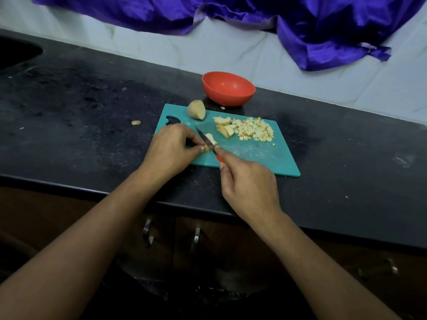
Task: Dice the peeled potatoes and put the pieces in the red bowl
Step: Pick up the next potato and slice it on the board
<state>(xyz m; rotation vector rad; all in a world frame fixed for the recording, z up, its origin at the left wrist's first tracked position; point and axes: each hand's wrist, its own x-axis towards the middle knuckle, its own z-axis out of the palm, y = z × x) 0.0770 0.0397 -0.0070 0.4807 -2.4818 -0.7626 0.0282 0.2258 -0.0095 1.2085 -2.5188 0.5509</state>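
Dark table (92,107), centre frame: left hand (169,147) pinches potato slice (209,140), right hand (248,183) clenches knife (208,142), dicing underway; red bowl (228,88) probably next.

A: Board?
B: Teal cutting board (254,155) lay on the dark counter (80,112). Left hand (169,147) pinned a potato slice (209,142); right hand (248,181) gripped the knife (206,140), blade across that slice.

A: Rest of the potato?
B: Diced pile (254,130) and a few wedges (223,127) at the board's far side, half potato (196,109) on the far left corner. Red bowl (228,88) just behind the board, nothing visible inside. One stray scrap (136,122) on the counter, left of the board
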